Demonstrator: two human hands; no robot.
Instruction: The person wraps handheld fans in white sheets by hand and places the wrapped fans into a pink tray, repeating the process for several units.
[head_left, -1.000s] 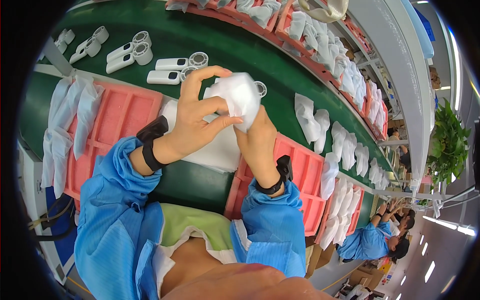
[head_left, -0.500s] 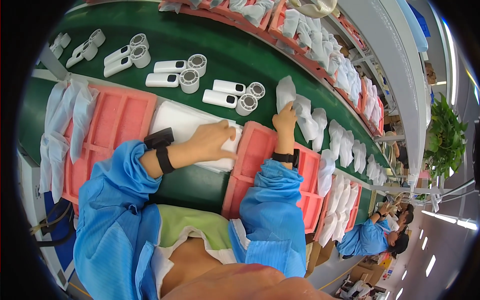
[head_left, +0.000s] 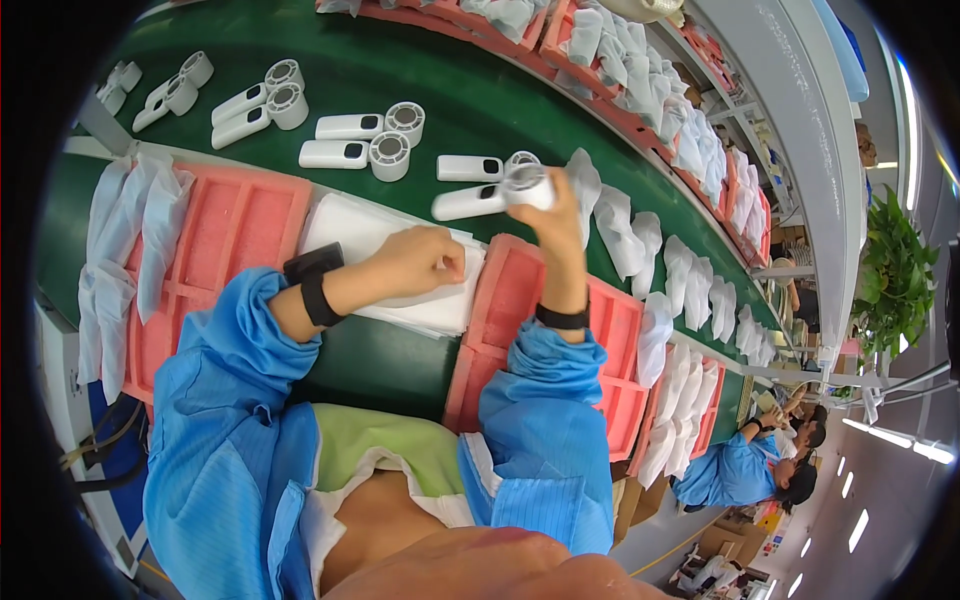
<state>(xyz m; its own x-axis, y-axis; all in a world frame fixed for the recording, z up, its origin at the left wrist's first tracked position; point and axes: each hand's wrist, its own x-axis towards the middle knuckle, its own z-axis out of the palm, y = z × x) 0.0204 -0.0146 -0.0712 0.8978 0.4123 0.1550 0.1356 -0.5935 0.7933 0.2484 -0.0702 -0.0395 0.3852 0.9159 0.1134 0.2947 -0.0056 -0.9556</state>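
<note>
My right hand [head_left: 550, 208] grips the round head of a white handheld fan [head_left: 470, 203], its handle pointing left and slightly raised at the near side of another white fan [head_left: 468, 168]. Curled over the stack of thin white sheets [head_left: 345, 232] is my left hand [head_left: 418, 262], thumb and fingers drawn together; whatever they may hold is hidden. Just right of my right hand, white-wrapped pieces [head_left: 617, 230] lie in a row along the green belt.
More fan pairs [head_left: 350, 140] lie leftward on the green belt [head_left: 420, 75]. Pink foam trays flank the sheets, a left one [head_left: 215, 225] partly filled with wrapped pieces and a right one [head_left: 500, 310]. Filled trays [head_left: 590, 95] line the far side. Co-workers [head_left: 740, 465] sit at right.
My right hand has left the wrapped piece, moved left and taken hold of the nearer fan's head. The left hand's fingers have curled in. The fans and wrapped pieces on the belt have shifted slightly right.
</note>
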